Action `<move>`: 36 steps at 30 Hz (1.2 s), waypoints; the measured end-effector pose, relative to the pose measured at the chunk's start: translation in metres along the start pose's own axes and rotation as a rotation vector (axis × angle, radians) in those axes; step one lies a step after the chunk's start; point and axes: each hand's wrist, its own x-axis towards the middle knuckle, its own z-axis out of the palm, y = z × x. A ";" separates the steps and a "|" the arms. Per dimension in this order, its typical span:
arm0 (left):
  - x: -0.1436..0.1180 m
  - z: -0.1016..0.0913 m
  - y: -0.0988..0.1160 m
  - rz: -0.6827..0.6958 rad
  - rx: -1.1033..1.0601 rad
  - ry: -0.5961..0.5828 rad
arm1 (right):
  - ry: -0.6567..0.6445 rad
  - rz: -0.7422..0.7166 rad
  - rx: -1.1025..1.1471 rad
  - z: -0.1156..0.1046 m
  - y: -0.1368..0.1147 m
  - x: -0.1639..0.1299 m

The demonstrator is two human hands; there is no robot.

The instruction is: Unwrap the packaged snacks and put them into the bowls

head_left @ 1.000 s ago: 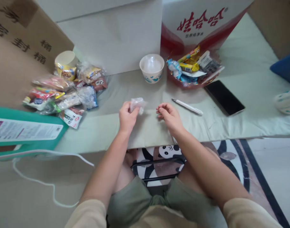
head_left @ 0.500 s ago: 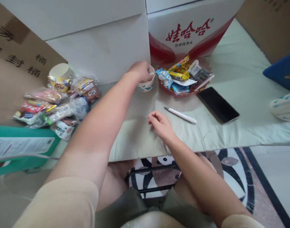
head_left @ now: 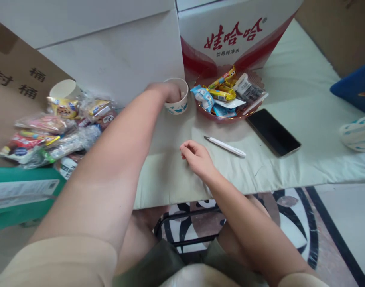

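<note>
My left hand (head_left: 168,91) reaches far forward with its fingers down inside a white paper bowl with blue print (head_left: 179,107) that stands in front of a white box. The fingertips are hidden in the bowl, and the clear wrapper it carried is not visible. My right hand (head_left: 196,156) rests on the pale green tablecloth (head_left: 290,167) near the front edge, fingers loosely curled with nothing visible in them. A white pen (head_left: 225,146) lies just to its right.
A red tray (head_left: 230,117) of wrapped snacks sits right of the bowl, with a black phone (head_left: 273,132) beside it. Several snack packets (head_left: 50,135) and a paper cup (head_left: 64,89) lie at the left. Cartons (head_left: 230,36) line the back. A green box (head_left: 17,191) lies front left.
My left hand carried a crumpled clear wrapper from the table's middle forward to the paper bowl and now dips into it. The right hand stayed in place. The view shifted slightly.
</note>
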 end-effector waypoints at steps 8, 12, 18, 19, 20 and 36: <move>-0.138 -0.010 -0.006 0.156 -0.676 0.674 | 0.012 -0.016 0.002 0.003 0.000 0.000; -0.203 0.014 -0.050 -0.083 -0.835 0.634 | 0.056 -0.103 -0.084 0.010 0.007 -0.004; -0.234 -0.008 -0.093 -0.294 -0.918 0.661 | 0.171 -0.272 -0.380 0.025 0.025 -0.019; -0.236 -0.016 -0.098 -0.319 -0.961 0.684 | 0.176 -0.300 -0.407 0.029 0.027 -0.020; -0.239 -0.025 -0.103 -0.344 -1.020 0.711 | 0.167 -0.328 -0.422 0.035 0.028 -0.020; -0.278 -0.104 -0.166 -0.495 -1.687 0.983 | -0.149 0.037 -0.447 0.281 -0.011 0.116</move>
